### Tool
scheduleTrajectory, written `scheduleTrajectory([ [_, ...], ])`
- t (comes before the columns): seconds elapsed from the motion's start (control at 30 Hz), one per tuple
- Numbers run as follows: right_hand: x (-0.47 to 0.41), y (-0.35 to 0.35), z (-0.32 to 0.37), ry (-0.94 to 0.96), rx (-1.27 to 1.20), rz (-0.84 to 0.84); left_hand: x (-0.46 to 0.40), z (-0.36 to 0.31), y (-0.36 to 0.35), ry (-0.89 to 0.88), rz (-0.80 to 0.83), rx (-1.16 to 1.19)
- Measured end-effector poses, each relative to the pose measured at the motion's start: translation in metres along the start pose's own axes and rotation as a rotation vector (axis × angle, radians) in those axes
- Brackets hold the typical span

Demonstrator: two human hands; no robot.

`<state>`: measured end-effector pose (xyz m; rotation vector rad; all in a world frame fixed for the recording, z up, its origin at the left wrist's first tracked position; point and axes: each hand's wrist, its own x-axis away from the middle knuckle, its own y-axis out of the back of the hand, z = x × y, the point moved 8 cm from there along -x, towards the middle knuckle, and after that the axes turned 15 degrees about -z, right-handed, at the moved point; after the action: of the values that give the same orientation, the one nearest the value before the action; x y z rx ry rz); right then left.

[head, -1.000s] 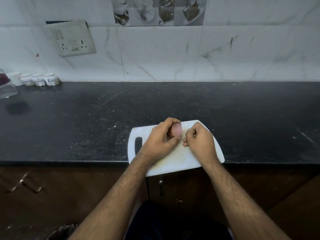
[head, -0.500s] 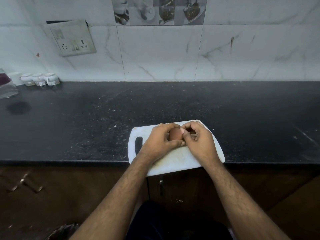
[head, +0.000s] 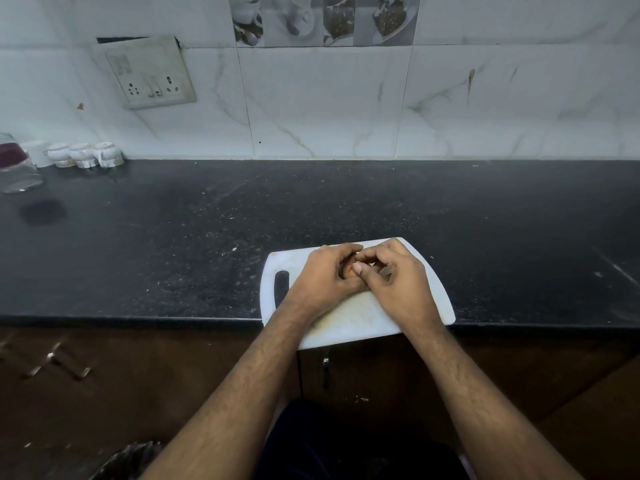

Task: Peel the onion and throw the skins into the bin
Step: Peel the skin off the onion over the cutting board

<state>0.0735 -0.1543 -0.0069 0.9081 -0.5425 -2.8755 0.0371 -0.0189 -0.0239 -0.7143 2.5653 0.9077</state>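
Note:
A small reddish-brown onion (head: 348, 269) is almost wholly hidden between my two hands, above a white cutting board (head: 349, 320) at the counter's front edge. My left hand (head: 327, 277) cups the onion from the left, fingers curled over its top. My right hand (head: 398, 278) presses against it from the right, thumb and fingertips pinched at the onion's surface. Only a sliver of the onion shows between the fingers. At the bottom left, a dark crumpled shape (head: 128, 459) that may be a bin liner shows at the frame's edge.
The black stone counter (head: 173, 237) stretches left and right of the board. An upturned glass jar (head: 17, 168) and small white cups (head: 83, 155) stand at the far left by the tiled wall. A socket plate (head: 149, 72) hangs on the wall. Brown cabinet doors (head: 104, 375) lie below.
My right hand has moved in from beside the onion onto it, fingers now over its top. The pinkish onion face seen earlier is now covered by both hands.

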Motion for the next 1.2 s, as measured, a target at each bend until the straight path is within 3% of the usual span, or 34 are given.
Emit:
scheduleTrajectory([
  [0.13,0.001,0.001,0.003,0.094,0.104,-0.048,0.001,-0.002,0.001,-0.014,-0.035,-0.029],
  [0.23,-0.003,0.001,-0.010,0.019,0.136,-0.061,0.001,-0.004,0.004,-0.036,-0.051,-0.007],
  [0.37,-0.005,-0.007,-0.016,-0.039,0.240,0.010,0.002,0.000,0.011,0.032,-0.061,0.157],
  [0.53,-0.002,-0.016,-0.010,0.018,0.308,0.112,0.001,0.003,0.009,0.030,-0.027,0.148],
  [0.7,-0.007,-0.017,-0.020,-0.012,0.214,0.179,-0.001,0.008,0.002,0.037,0.049,0.179],
  [0.97,-0.013,-0.019,-0.037,-0.224,0.012,0.337,-0.003,0.014,-0.004,0.090,0.102,0.254],
  [1.2,-0.010,-0.012,-0.023,-0.011,0.142,0.208,-0.001,0.015,0.002,0.128,0.027,0.199],
])
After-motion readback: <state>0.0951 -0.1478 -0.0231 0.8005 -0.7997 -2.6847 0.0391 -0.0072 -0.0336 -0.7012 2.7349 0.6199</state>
